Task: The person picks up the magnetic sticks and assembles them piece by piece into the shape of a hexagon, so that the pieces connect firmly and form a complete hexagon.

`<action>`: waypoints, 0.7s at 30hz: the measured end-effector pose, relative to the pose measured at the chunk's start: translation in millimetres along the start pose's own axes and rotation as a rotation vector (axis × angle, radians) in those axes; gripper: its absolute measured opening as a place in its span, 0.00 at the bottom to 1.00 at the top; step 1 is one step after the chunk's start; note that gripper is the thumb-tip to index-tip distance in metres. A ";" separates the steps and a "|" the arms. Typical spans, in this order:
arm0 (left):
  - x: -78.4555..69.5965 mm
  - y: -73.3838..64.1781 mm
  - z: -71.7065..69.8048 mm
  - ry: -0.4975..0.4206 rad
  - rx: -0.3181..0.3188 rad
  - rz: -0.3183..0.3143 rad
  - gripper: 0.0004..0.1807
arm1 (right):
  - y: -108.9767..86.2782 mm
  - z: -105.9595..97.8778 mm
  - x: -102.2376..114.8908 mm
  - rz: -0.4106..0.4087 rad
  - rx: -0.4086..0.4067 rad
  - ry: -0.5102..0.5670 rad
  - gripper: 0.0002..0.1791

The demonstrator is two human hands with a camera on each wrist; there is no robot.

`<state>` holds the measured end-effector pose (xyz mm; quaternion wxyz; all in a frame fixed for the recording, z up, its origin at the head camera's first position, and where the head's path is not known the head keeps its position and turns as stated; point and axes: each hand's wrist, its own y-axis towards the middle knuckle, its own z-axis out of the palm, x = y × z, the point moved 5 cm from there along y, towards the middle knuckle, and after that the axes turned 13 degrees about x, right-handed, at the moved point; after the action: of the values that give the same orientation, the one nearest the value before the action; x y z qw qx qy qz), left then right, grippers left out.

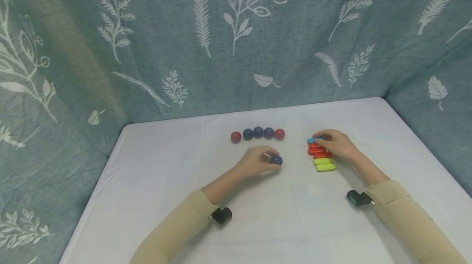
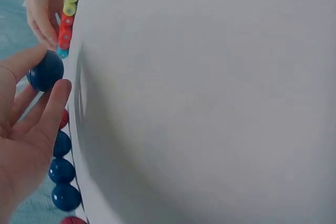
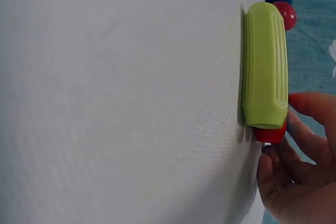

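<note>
My left hand (image 1: 258,160) holds a glossy dark blue ball (image 1: 276,160) between thumb and fingertips. In the left wrist view the same ball (image 2: 46,71) shows between the thumb and the spread fingers. On the right, a front-to-back column of short plastic bars has two yellow-green bars (image 1: 325,167) nearest, three red bars (image 1: 322,155) behind them and a light blue bar (image 1: 312,140) at the far end. My right hand (image 1: 337,144) pinches the light blue bar. In the right wrist view a ribbed yellow-green bar (image 3: 265,66) hides that grip from sight.
Behind my left hand lies a slightly curved row of balls, with a red ball (image 1: 236,137) and another red ball (image 1: 280,134) at the ends and three dark blue balls (image 1: 258,132) between. A white cloth (image 1: 166,161) covers the table; a patterned green curtain (image 1: 155,42) hangs behind.
</note>
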<state>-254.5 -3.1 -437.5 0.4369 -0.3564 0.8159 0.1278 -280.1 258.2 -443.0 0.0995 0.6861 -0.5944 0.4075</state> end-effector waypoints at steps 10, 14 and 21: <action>9.7 -49.2 -0.1 -0.051 -0.020 -0.096 0.23 | -0.3 0.5 1.6 0.001 0.010 -0.010 0.25; 11.1 -68.5 -1.0 -0.010 -0.020 -0.112 0.23 | -0.3 1.2 1.3 -0.001 0.014 -0.012 0.26; 15.0 -99.6 -1.9 0.005 -0.024 -0.102 0.22 | -0.7 0.7 0.4 -0.009 0.018 -0.021 0.27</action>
<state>-192.1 -82.1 -438.2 0.4367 -0.4028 0.7963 0.1142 -279.1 257.7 -442.9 0.0891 0.6937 -0.5888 0.4052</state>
